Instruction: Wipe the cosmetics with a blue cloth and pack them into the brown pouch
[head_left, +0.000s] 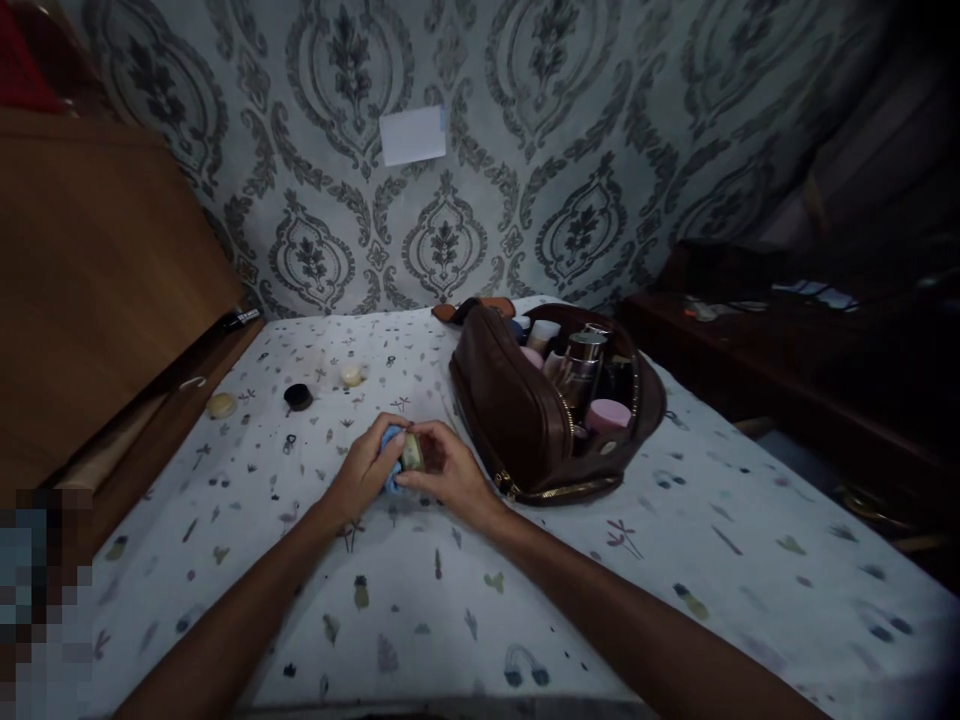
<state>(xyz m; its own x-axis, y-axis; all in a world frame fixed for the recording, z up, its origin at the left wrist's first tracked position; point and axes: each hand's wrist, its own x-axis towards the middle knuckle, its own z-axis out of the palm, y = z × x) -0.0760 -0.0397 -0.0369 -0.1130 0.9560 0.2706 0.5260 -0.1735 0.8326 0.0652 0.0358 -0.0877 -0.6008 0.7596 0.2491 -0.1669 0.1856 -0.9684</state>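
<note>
Both my hands meet over the patterned sheet, left of a brown toiletry bag [502, 400]. My left hand [369, 462] is closed on a blue cloth [391, 484], which is pressed against a small pale-green jar [412, 452]. With thumb and fingers, my right hand [448, 472] grips the jar from the other side. Part of the jar and cloth is hidden by my fingers. The bag lies unzipped, with bottles, a metallic-capped container [583, 370] and a pink-lidded jar [608, 415] inside.
On the sheet [420, 640] to the left are a black-lidded jar [298, 397], a small cream-coloured jar [351, 375] and a yellowish jar [221, 405]. A wooden panel [97, 270] borders the left side; dark furniture [720, 360] stands at right. Behind is a patterned wall [450, 220].
</note>
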